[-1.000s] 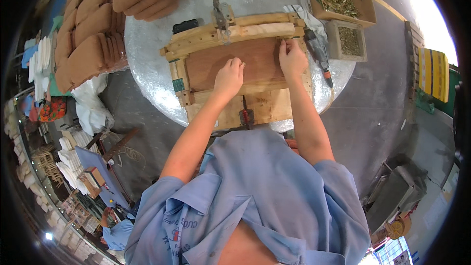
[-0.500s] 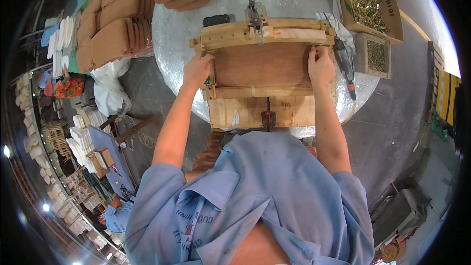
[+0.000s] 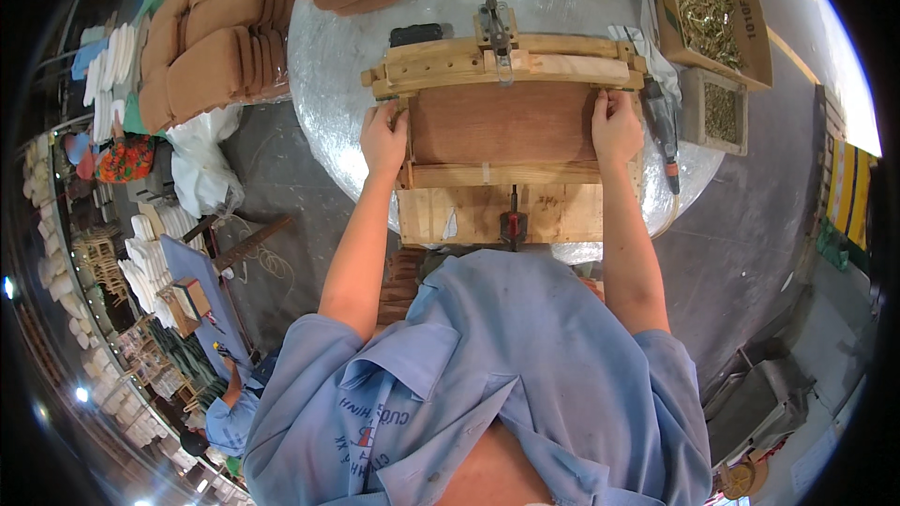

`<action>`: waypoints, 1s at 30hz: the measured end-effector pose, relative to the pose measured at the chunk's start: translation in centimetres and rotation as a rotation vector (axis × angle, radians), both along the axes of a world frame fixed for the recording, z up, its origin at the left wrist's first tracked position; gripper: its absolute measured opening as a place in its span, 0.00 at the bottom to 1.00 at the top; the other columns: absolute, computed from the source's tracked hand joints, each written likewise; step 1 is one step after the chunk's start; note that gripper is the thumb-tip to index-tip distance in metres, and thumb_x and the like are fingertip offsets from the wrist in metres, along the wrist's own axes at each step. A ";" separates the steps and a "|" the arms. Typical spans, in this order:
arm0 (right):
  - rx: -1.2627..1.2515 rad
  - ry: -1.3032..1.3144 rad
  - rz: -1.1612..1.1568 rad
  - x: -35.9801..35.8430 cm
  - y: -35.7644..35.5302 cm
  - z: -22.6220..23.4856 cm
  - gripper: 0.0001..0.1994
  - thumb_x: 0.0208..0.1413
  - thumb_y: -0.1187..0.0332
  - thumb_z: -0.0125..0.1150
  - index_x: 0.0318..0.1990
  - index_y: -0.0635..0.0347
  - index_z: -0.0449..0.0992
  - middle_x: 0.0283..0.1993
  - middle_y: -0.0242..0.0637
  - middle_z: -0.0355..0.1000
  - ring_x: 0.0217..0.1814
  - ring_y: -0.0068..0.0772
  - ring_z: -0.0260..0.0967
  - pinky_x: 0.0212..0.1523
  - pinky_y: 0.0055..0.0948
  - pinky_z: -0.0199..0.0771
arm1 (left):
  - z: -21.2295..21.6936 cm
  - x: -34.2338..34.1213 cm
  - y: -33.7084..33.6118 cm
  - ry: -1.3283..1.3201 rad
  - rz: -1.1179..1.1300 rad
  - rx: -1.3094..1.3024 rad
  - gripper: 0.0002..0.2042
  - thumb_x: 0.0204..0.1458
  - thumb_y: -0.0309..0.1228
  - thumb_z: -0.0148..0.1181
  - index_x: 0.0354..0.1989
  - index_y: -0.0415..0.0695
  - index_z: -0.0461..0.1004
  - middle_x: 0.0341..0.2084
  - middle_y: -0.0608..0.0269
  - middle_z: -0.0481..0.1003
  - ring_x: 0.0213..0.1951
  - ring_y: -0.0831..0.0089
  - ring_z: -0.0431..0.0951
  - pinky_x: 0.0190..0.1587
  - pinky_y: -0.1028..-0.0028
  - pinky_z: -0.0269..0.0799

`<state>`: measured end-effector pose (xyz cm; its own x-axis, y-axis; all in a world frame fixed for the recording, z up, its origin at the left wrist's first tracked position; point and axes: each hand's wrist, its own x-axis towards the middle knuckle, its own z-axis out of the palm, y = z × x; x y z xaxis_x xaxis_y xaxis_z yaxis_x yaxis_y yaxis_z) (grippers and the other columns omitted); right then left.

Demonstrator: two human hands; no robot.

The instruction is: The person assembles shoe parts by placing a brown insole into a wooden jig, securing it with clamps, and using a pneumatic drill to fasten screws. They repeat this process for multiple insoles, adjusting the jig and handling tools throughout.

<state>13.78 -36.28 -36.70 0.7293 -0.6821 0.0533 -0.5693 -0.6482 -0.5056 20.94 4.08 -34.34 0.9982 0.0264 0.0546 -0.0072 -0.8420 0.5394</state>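
Observation:
A brown curved panel [image 3: 502, 125] lies in a wooden jig [image 3: 506, 174] in front of me, between its far and near bars. My left hand [image 3: 382, 145] is at the panel's far left corner, fingers curled in against the jig. At the far right corner, my right hand [image 3: 617, 131] has its thumb and fingers pinched together by the end of the far bar. Anything inside either pinch is too small to make out. A metal toggle clamp [image 3: 495, 23] with a yellowish handle is mounted at the middle of the far bar. Another clamp [image 3: 513, 223], with a red part, sits on the near board.
The jig rests on a round, plastic-wrapped table [image 3: 328, 47]. A power tool [image 3: 663, 126] lies right of it, beside a box of small metal fasteners [image 3: 717, 108] and a larger carton [image 3: 750, 23] of metal pieces. Stacks of brown panels [image 3: 220, 28] stand at far left. A co-worker [image 3: 230, 422] is at lower left.
My left hand has shifted slightly right, from the jig's outer left side in over its left end piece. My right hand stays at the right corner, nearly still.

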 end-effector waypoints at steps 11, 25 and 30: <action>0.016 -0.005 -0.006 -0.1 0.1 0.4 0.13 0.68 0.49 0.61 0.41 0.46 0.80 0.33 0.32 0.84 0.37 0.48 0.83 0.35 0.48 0.77 | 0.2 -0.1 -0.5 0.015 -0.203 0.057 0.08 0.61 0.33 0.66 0.43 0.45 0.87 0.45 0.60 0.81 0.51 0.54 0.80 0.52 0.59 0.77; 0.016 -0.004 -0.007 0.1 0.3 0.8 0.13 0.69 0.50 0.61 0.42 0.47 0.80 0.35 0.33 0.84 0.37 0.47 0.83 0.36 0.47 0.78 | 1.0 0.0 0.7 -0.074 -0.234 0.201 0.11 0.60 0.33 0.69 0.49 0.46 0.84 0.44 0.54 0.79 0.44 0.51 0.81 0.47 0.58 0.78; 0.023 -0.003 -0.015 0.2 0.3 1.1 0.13 0.69 0.50 0.61 0.42 0.47 0.80 0.35 0.33 0.84 0.37 0.47 0.83 0.36 0.47 0.78 | 0.5 0.6 0.5 -0.103 -0.264 0.230 0.05 0.61 0.33 0.67 0.42 0.47 0.82 0.42 0.59 0.79 0.44 0.51 0.81 0.46 0.55 0.79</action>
<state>13.95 -35.94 -35.64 0.7192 -0.6937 0.0398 -0.5770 -0.6281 -0.5221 21.51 4.57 -33.85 0.9580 -0.2558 0.1294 -0.2846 -0.9033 0.3211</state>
